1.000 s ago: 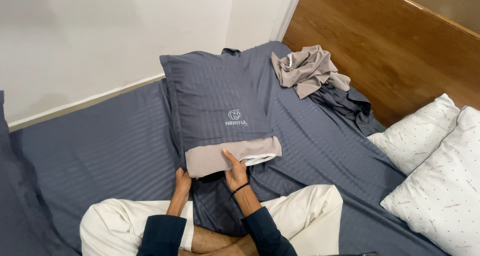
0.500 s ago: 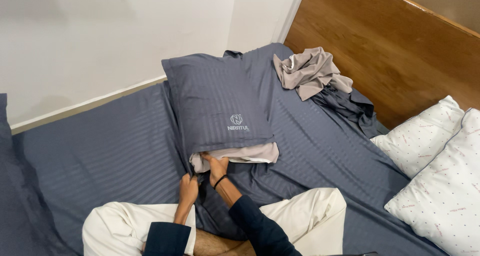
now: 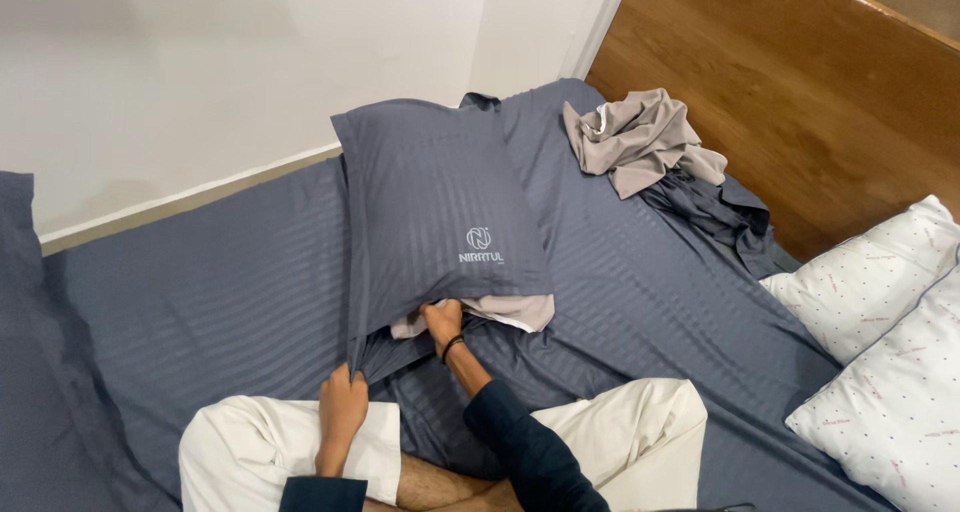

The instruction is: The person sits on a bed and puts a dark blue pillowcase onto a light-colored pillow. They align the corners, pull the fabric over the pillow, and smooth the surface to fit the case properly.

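You're sitting on the bed [image 3: 200, 302], pillow [image 3: 440, 212] standing tilted up in front of you near the wall-side edge, mostly inside the dark blue-grey pillowcase [image 3: 420, 172]. Your left hand [image 3: 343, 397] is closed in a pinch on the case's open hem at its lower left corner, pulling it taut toward your knee. Your right hand [image 3: 442, 319] is pushing in at the case mouth against the beige inner cover [image 3: 505, 312] — fingers are buried under the fabric, so I can't tell how far open they are or if they're gripping anything.

Risks as I'm judging them: beige end is bunching at the opening, so it could be jamming crooked and leaving the far corners of the case unfilled; pulling on one hem corner only could be twisting the case or straining the seam; pillow is propped only by your hands — easing off could be letting it flop onto the crumpled beige cloth [image 3: 640, 137] near the headboard [image 3: 800, 92]
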